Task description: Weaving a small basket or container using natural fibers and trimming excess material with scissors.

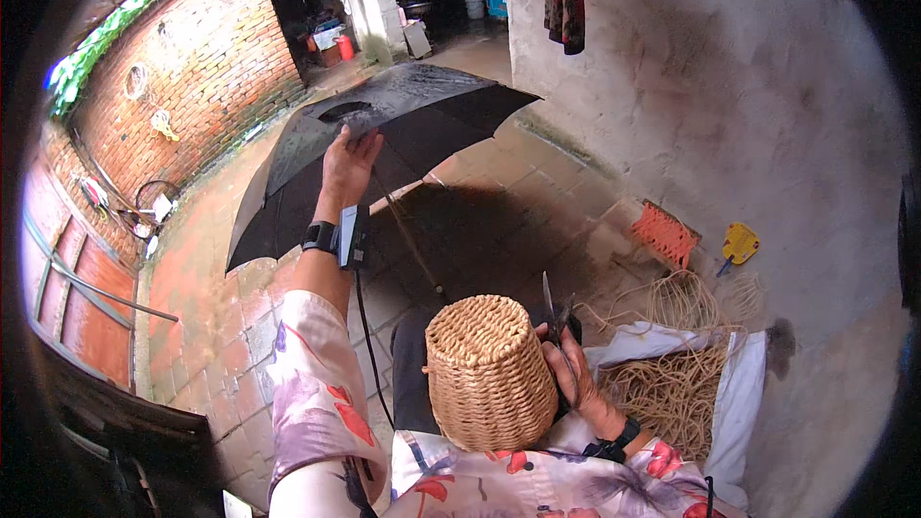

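An open black umbrella [422, 96], wet on top, stands tilted on the paving ahead of me. My left hand [352, 161] reaches out to it and grips the near edge of its canopy. Below the canopy, its thin shaft [411, 240] slants toward my knees. A woven straw-coloured basket [489, 379] rests upside down on my lap, its flat base upward. To the right of the basket, my right hand [574, 372] is closed around a pair of scissors [554, 312], blades pointing up and slightly apart. That hand's fingertips are partly hidden.
A white cloth sack [753, 393] at my right holds loose tan cord [672, 393], some spilling out. Beyond it lie an orange slatted piece [665, 235] and a yellow flyswatter-like item [739, 245]. A plastered wall [729, 86] bounds the right, a brick wall [192, 67] the far left.
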{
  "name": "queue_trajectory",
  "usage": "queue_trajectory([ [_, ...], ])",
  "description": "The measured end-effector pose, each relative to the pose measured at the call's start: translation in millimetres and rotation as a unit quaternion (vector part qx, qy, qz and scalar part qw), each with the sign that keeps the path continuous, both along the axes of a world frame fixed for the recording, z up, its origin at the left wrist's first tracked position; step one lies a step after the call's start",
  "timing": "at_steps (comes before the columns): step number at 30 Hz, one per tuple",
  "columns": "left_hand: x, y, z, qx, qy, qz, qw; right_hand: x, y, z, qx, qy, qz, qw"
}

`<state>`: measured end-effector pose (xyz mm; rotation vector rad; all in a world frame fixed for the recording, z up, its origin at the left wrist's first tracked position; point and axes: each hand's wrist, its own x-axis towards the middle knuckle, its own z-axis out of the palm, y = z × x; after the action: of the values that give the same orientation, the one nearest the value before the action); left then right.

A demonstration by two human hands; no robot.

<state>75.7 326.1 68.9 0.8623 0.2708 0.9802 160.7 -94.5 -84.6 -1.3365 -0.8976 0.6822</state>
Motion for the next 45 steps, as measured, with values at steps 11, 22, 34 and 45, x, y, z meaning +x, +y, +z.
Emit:
queue_trajectory([
  [11, 5, 9, -9, 0.021, 0.018, -0.008, 1.000, 10, -2, -17, 0.032, -0.013, 0.020, 0.999],
  [22, -13, 6, -6, 0.104, -0.014, -0.094, 0.990, 9, -3, -9, 0.056, -0.011, 0.008, 0.998],
  [34, -25, -36, -24, 0.115, 0.143, -0.074, 0.980, 10, -8, 7, 0.044, 0.029, 0.013, 0.998],
  [45, -38, 50, -326, 0.103, 0.337, -0.041, 0.935, 35, 6, 4, -0.042, 0.097, -0.004, 0.994],
])
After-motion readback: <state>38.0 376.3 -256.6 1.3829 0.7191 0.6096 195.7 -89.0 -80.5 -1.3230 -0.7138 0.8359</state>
